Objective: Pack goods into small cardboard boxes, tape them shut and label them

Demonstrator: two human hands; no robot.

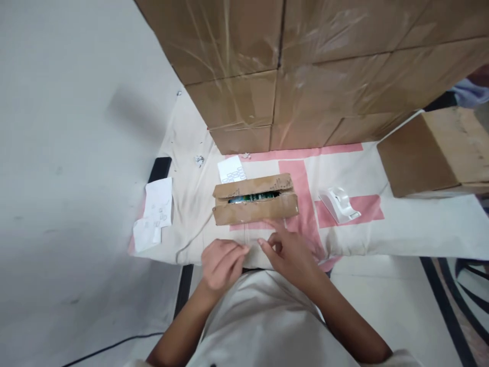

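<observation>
pink-patterned cloth (344,240) carries the carton (255,212) at twelve o'clock; left hand (223,262) is pinched (whether on anything, i cannot tell), right hand (292,252) half open. likely light, bendable card, best gripped by its short ends.

carton (255,214) on cloth (351,239) | papers (158,204) left | tape dispenser (338,205) right | boxes (305,92) behind

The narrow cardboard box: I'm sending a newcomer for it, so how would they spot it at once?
Start at the tall stack of taped brown cartons at the top. In front of it, just beyond the left hand and right hand, lies a long, narrow brown box. Unlike its neighbours, it shows green contents through a slit between its top flaps.
</observation>
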